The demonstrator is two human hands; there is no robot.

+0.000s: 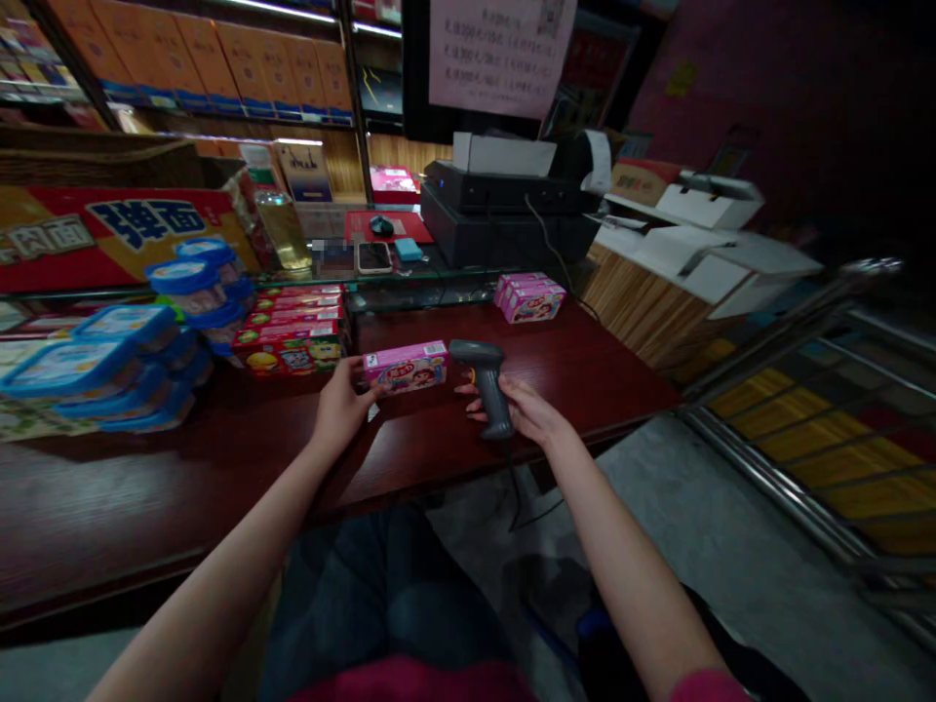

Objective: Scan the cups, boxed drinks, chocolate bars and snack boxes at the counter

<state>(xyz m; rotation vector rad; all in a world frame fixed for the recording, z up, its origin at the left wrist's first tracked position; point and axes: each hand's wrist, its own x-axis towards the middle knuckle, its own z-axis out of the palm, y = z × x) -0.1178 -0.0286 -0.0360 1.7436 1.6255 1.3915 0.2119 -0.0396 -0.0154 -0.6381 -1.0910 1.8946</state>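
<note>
My left hand (pixel 345 400) grips the left end of a small pink box (pixel 406 370) with a cartoon figure printed on its front. In my right hand (pixel 523 405) is a dark grey barcode scanner (pixel 488 385), its head close to the right end of the box and its cable hanging over the table's front edge. More pink boxes (pixel 530 296) sit together at the back right of the table. To the left of my left hand stands a group of red boxes (pixel 293 334), several side by side.
Blue-lidded plastic tubs (pixel 121 366) are stacked at the left of the dark red table (pixel 409 453). Behind it, a glass shelf holds a bottle (pixel 284 229), a phone (pixel 374 257) and a black printer (pixel 504 190). A metal rail (pixel 790 336) runs along the right.
</note>
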